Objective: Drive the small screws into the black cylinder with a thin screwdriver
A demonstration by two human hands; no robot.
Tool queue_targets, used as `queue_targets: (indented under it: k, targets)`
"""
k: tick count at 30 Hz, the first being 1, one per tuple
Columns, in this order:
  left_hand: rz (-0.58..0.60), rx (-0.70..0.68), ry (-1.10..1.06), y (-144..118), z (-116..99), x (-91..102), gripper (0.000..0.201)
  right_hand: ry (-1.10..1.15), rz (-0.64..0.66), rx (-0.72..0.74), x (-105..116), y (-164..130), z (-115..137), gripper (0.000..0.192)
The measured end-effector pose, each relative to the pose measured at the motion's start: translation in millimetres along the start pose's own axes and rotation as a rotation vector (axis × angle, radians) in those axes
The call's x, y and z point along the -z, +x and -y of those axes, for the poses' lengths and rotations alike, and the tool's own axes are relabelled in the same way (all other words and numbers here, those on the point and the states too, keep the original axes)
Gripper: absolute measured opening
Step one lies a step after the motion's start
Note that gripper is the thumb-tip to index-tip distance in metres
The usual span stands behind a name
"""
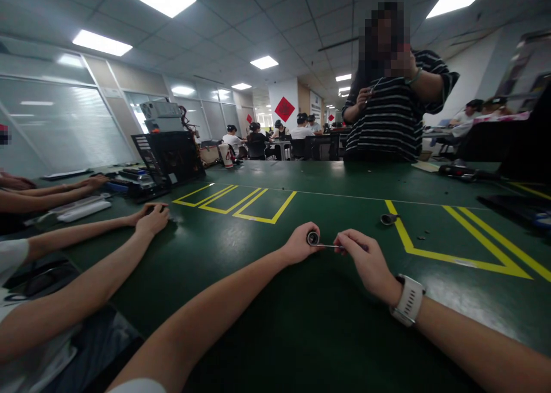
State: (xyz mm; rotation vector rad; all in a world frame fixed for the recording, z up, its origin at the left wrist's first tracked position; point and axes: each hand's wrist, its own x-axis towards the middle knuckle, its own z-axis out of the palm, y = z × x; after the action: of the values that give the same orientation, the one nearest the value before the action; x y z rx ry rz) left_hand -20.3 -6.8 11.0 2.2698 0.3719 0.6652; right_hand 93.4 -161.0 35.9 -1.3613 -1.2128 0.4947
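My left hand (300,245) is closed around a small round dark part (312,238) with a hollow, metal-rimmed end facing me. In my right hand (364,258), which wears a pale watch at the wrist, is a slim screwdriver (329,245), gripped between thumb and fingers. Its thin metal shaft points left and reaches the lower edge of the round part; whether the tip touches it I cannot tell. To the right, a dark cup-shaped piece (387,219) lies on its side on the green table (267,318), near several tiny dark bits (424,234).
Yellow tape (469,261) marks boxes on the table. At left are a co-worker's hands (151,216), an open computer case (170,158) and a paper cup (226,155). A person in a striped top (383,117) stands across the table. Dark tools (462,173) lie at far right.
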Motion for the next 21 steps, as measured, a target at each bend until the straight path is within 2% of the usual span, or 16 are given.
queue_targets:
  k: [5, 12, 14, 21]
  targets:
    - [-0.006, 0.042, -0.016, 0.5, -4.0, -2.2, 0.024, -0.078, -0.076, 0.067, -1.2, -1.1, -3.9, 0.028]
    - [0.011, 0.055, -0.001, 0.3, -4.2, -3.0, 0.022, -0.126, -0.013, 0.041, -5.5, -1.8, -5.5, 0.025]
    - [0.015, 0.043, 0.002, -0.4, -5.1, -2.7, 0.021, -0.049, -0.017, -0.028, -4.2, 0.3, -8.8, 0.027]
    - [0.055, 0.001, -0.054, -1.6, -7.5, -1.0, 0.021, 0.422, -0.057, -0.303, -1.6, 6.6, -23.4, 0.024]
